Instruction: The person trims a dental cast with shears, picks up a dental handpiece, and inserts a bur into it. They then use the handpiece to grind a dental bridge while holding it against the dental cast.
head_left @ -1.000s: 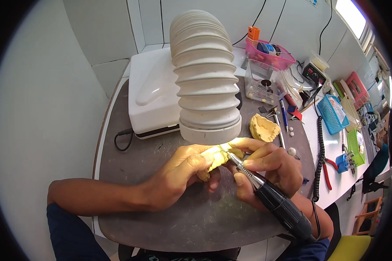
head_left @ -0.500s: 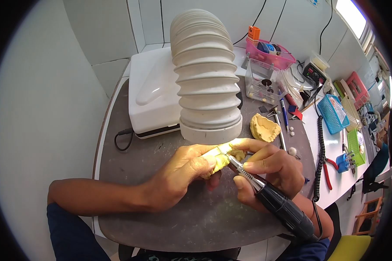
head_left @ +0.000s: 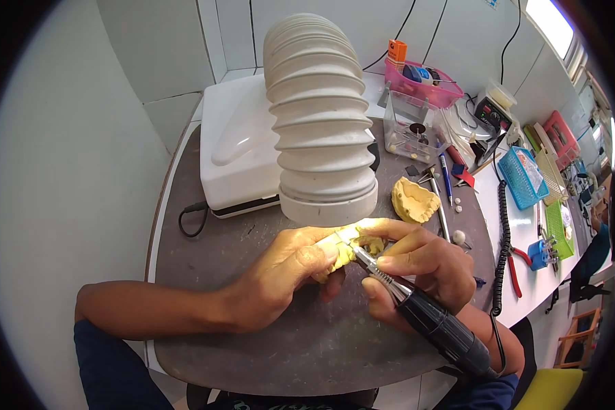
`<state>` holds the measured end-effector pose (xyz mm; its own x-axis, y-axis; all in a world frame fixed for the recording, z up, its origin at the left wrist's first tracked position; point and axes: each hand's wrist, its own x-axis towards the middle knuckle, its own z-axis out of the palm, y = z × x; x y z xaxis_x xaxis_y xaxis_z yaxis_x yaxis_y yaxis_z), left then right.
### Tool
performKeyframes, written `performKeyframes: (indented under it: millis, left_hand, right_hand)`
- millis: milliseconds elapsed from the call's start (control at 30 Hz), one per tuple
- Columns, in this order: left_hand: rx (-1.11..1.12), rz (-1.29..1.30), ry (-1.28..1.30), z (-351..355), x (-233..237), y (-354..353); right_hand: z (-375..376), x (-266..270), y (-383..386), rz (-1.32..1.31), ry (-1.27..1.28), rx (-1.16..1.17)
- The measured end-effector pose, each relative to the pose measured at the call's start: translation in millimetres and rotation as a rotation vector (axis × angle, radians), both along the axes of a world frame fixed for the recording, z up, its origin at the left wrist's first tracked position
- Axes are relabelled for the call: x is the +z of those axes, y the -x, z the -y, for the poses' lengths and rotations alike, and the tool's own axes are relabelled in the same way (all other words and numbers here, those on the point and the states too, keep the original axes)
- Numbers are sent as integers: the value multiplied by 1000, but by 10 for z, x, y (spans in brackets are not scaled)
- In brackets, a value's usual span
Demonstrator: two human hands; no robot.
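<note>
My left hand (head_left: 273, 277) grips a yellow dental cast (head_left: 344, 255), thumb on top, below the mouth of a white corrugated hose (head_left: 321, 116). Pinched in my right hand (head_left: 427, 263) is a black and silver rotary handpiece (head_left: 437, 324), its tip at the cast near the middle. Fingers of my right hand also reach the far side of the cast. Bright light falls on the cast, so the fine detail at the tip is hard to make out. A second yellow cast (head_left: 415, 201) lies on the grey mat to the right of the hose.
Behind the hose stands a white machine (head_left: 239, 147). At the back right are a clear box (head_left: 410, 126) and a pink basket (head_left: 434, 92). A blue pen (head_left: 446, 179), a coiled black cord (head_left: 504, 239), red pliers (head_left: 514, 277) and a blue basket (head_left: 523, 179) lie right.
The handpiece and my right hand have shifted slightly left. The hose and white machine also appear slightly further left in view. Both hands keep their holds.
</note>
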<state>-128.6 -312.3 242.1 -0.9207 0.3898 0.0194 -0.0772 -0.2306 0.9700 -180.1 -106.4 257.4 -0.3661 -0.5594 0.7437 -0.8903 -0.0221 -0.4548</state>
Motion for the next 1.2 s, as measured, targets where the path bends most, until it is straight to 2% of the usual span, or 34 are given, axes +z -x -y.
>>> performKeyframes:
  millis: [267,567,967,1067,1133,1200]
  left_hand:
    - [21,58,-36,-10,20,-15]
    - [-79,68,-26,62,3,13]
    - [8,41,-12,12,28,-4]
    - [-77,87,-18,44,7,23]
    - [-5,-22,24,2,-13,18]
    - [9,-25,24,-11,-12,8]
  right_hand:
    - [2,-4,8,12,3,4]
    - [1,-11,3,26,11,-1]
    - [2,4,-1,14,2,-1]
    - [-1,-7,21,9,6,8]
    - [-1,-29,41,-5,24,4]
    - [-3,-3,23,-11,15,3]
